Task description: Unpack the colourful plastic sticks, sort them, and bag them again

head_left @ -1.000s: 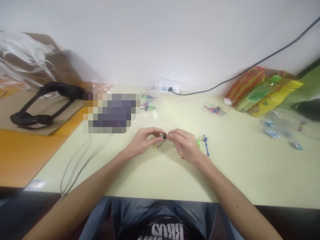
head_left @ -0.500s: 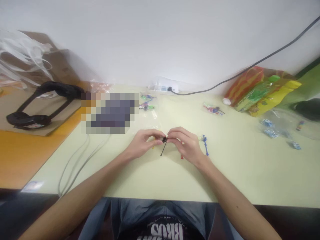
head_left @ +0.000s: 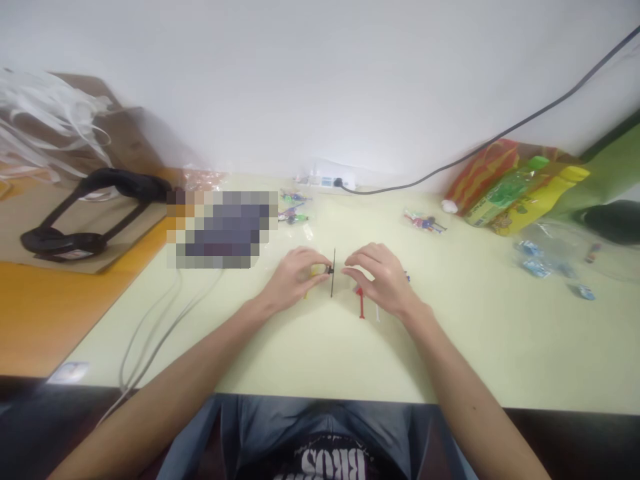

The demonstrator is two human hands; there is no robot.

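Note:
My left hand (head_left: pixel 295 277) pinches a small black toy part with a long thin crossbar, like a propeller (head_left: pixel 333 283), between thumb and fingertips. The bar stands nearly upright in my view, just past the fingertips. To its right, my right hand (head_left: pixel 377 277) is curved with thumb and fingers slightly apart and nothing visible between them. Below that hand lie a red toy part (head_left: pixel 361 305) and a white toy part (head_left: pixel 378 313). A blue part (head_left: pixel 408 277) is mostly covered by the right hand. Something yellow (head_left: pixel 315 270) shows behind the left fingers.
Bagged colourful toy parts lie at the back (head_left: pixel 294 207) and right (head_left: pixel 425 222). A blurred-out dark device (head_left: pixel 225 227) with cables is at left, beyond it a black headset-like frame (head_left: pixel 95 213). Bottles (head_left: pixel 505 193) and crumpled wrappers (head_left: pixel 535 267) are at right. A grey cable (head_left: pixel 415 183) crosses the wall.
My right fingers have come away from the black part and moved slightly right. The thin bar has turned from slanting downward to nearly upright, staying in my left hand.

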